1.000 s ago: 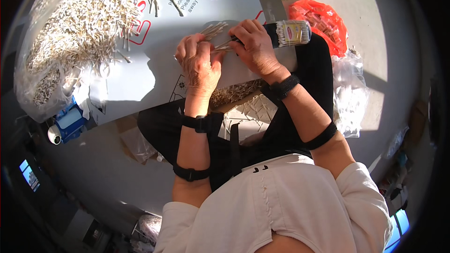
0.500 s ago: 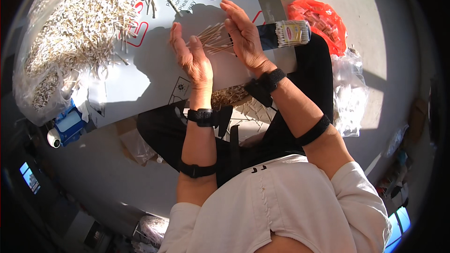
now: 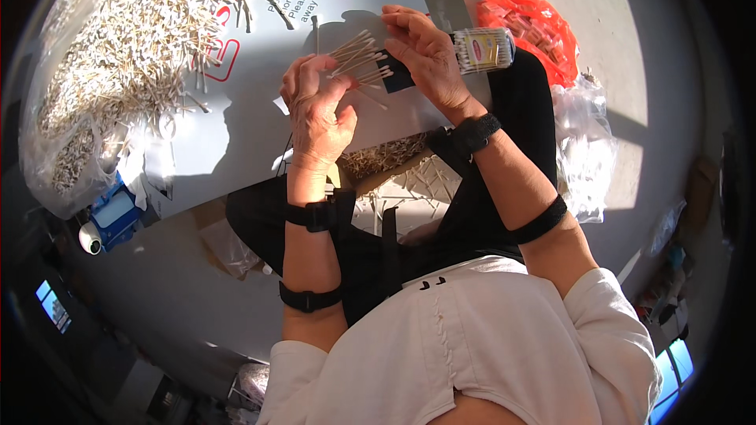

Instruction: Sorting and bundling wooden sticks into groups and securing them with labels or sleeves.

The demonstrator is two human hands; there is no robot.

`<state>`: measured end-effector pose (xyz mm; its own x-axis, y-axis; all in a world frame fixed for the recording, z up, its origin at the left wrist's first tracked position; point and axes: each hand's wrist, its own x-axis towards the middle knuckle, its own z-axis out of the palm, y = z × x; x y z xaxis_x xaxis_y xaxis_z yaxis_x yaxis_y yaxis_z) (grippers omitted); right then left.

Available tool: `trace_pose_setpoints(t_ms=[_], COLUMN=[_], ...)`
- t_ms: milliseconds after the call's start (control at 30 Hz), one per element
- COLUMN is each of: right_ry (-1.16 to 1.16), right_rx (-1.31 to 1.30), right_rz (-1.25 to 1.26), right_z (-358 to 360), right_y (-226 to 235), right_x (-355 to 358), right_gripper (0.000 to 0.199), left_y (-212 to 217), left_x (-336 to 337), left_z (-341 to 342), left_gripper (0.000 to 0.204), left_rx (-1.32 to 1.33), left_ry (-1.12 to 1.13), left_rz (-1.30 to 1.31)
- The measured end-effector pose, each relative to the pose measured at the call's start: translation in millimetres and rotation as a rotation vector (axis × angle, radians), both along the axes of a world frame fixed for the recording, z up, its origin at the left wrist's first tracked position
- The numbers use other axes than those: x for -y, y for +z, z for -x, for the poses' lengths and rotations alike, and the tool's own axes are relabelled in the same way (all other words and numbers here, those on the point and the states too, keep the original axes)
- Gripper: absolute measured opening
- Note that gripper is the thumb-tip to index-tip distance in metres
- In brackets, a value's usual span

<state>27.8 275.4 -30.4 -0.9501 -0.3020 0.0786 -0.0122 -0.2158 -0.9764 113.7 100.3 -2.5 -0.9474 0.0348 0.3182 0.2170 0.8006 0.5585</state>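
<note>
My left hand (image 3: 319,106) pinches a small fan of wooden cotton swabs (image 3: 358,53) by one end, the sticks pointing up and to the right. My right hand (image 3: 425,51) rests against the other side of the same bundle, fingers curled around it. Both hands hover over a white board (image 3: 236,118) lying across my lap. A huge loose pile of the same swabs (image 3: 134,39) covers the board's far left. A filled clear packet of swabs (image 3: 482,49) lies just right of my right hand.
An orange plastic bag (image 3: 531,31) sits on the floor at the right, with clear plastic bags (image 3: 587,149) below it. A tray of more swabs (image 3: 386,157) rests under the board's near edge. A blue box (image 3: 114,216) lies at the left.
The hands had parted with palms spread around the bundle; now they have closed in again, and the swabs fan out between the left fingers and the right hand.
</note>
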Motion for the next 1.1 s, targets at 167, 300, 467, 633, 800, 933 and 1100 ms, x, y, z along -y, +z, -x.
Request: trace_pose_setpoints(t_ms=[167, 300, 467, 633, 800, 933, 1100], right_ry=[-0.034, -0.05, -0.087, -0.003, 0.051, 0.103, 0.17], right_rx=[-0.034, -0.001, -0.019, -0.241, -0.641, -0.735, -0.637], right_rz=[-0.025, 0.002, -0.114, -0.494, -0.766, -0.861, -1.009], right_z=[-5.1, -9.6, -16.6, -29.8, -21.3, -13.0, -7.4], right_y=[-0.1, -1.1, 0.8, 14.9, 18.9, 14.8, 18.7], right_x=[4.3, 3.6, -4.1, -12.8, -1.6, 1.2, 5.8], right_gripper=[0.029, 0.029, 0.022, 0.02, 0.015, 0.004, 0.002], left_y=[-12.7, -15.2, -18.3, -12.9, -10.5, -8.6, -7.8], left_x=[-11.0, -16.3, -0.3, 18.3, 25.2, 20.9, 20.6], left_z=[-6.9, -1.8, 20.7, 63.5, 74.7, 69.7, 62.0], left_gripper=[0.025, 0.026, 0.024, 0.016, 0.006, 0.004, 0.008], left_rx=[-0.043, -0.081, -0.089, 0.206, 0.245, 0.205, 0.196], left_ry=[0.089, 0.11, 0.357, 0.412, 0.24, 0.168, 0.109], left_rz=[0.149, 0.092, -0.01, 0.139, 0.09, 0.108, 0.103])
